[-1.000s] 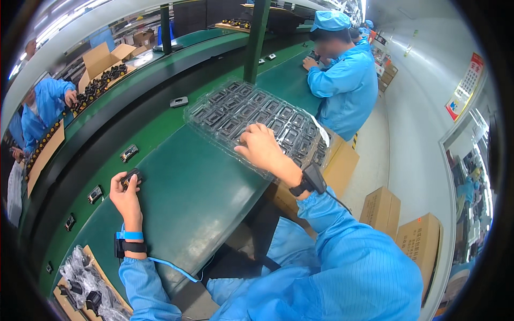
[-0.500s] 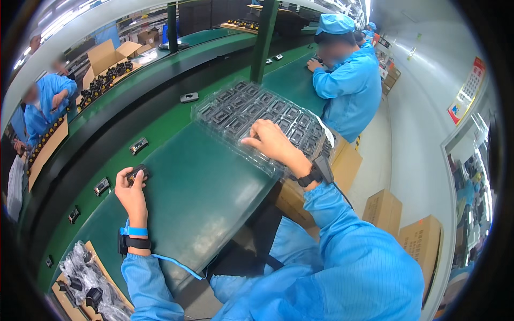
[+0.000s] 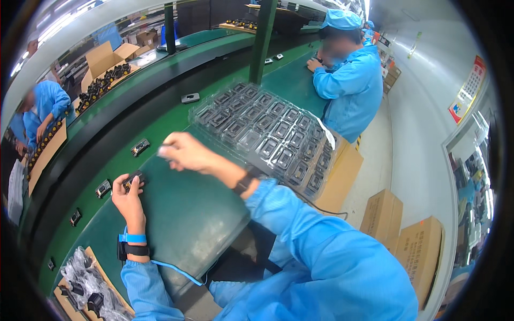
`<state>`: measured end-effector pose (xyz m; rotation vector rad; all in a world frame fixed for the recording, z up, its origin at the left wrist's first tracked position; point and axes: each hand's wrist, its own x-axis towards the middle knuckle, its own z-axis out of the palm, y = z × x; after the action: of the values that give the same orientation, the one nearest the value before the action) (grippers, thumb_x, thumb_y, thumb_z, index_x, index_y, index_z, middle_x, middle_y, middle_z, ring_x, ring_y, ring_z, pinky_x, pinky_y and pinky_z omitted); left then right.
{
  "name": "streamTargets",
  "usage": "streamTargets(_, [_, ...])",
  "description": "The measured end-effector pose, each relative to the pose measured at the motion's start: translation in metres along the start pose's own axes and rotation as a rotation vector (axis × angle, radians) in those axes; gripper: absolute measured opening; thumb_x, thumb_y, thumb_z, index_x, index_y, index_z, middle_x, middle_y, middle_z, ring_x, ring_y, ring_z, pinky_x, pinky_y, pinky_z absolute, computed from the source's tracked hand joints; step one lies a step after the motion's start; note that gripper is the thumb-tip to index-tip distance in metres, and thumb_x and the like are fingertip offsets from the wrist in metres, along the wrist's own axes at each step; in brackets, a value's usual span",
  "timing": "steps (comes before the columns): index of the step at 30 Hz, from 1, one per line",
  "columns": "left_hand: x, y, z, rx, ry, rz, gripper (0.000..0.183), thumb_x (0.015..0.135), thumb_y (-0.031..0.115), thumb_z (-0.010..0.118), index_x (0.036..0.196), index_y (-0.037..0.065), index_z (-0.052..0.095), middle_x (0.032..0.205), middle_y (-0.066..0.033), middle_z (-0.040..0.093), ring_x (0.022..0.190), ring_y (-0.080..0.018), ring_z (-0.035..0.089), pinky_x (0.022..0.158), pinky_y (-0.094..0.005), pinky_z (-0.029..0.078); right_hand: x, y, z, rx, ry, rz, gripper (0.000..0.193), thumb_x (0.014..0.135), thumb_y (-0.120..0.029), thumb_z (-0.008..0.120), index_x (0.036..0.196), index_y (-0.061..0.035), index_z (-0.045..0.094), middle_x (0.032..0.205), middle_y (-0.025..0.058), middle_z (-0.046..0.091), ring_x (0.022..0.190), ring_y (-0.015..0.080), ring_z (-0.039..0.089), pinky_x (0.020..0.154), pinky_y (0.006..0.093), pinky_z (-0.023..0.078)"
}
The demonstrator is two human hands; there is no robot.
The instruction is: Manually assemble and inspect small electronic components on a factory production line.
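My left hand (image 3: 128,199) is closed around a small black rectangular device (image 3: 134,181) above the green worktop (image 3: 193,214). A short way to its right, my right hand (image 3: 187,153) is pinched and somewhat blurred. A pale bit shows at its fingertips, too small and smeared to name. Behind my right forearm lies a clear plastic blister tray (image 3: 250,140), its compartments filled with black rectangular frame-like parts. A blue strap with a cord and a black band circle my left wrist; another black band is on the right.
Small devices (image 3: 140,147) sit spaced along the green conveyor (image 3: 166,120) at the left. A cardboard tray (image 3: 101,262) with plastic bags and black parts is at lower left. Co-workers in blue (image 3: 350,80) sit beyond. Cartons (image 3: 381,214) stand at right; a green post (image 3: 262,43) rises ahead.
My right hand has swung left from the blister tray towards my left hand, its fingers now pinched. My left hand has shifted slightly left and down, still holding the black device.
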<state>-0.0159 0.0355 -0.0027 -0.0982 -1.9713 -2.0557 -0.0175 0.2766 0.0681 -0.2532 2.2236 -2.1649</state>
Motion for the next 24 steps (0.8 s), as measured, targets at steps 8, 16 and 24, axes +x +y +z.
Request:
streamTargets(8, [0.002,0.000,0.004,-0.035,0.021,-0.039,0.024,0.099,0.004,0.069,0.120,-0.002,0.060,0.103,-0.0109,0.071,0.084,-0.0153,0.072,0.068,-0.0236,0.055,0.039,0.039,0.043,0.379,-0.151,0.059,0.029,0.100,-0.013,0.071,0.124,0.0023,0.066,0.100,0.0086,0.072,0.070,0.0115,0.067,0.047,0.0239,0.051])
streamTargets(16, [0.001,0.000,0.005,0.009,0.033,-0.054,0.024,0.099,0.004,0.070,0.120,-0.001,0.061,0.103,-0.0095,0.071,0.082,-0.0147,0.071,0.069,-0.0232,0.054,0.042,0.049,0.021,0.220,-0.135,0.030,0.027,0.103,-0.008,0.064,0.127,0.0033,0.068,0.092,0.0068,0.070,0.066,0.0106,0.063,0.057,0.0240,0.052])
streamTargets(24, [0.004,-0.012,-0.007,-0.018,0.023,-0.024,0.023,0.101,0.004,0.067,0.123,0.000,0.062,0.112,-0.0097,0.069,0.087,-0.0148,0.070,0.071,-0.0233,0.054,0.032,0.049,0.044,0.336,-0.185,0.023,0.030,0.098,-0.005,0.071,0.124,0.0066,0.064,0.096,0.0121,0.074,0.072,0.0135,0.069,0.059,0.0251,0.054])
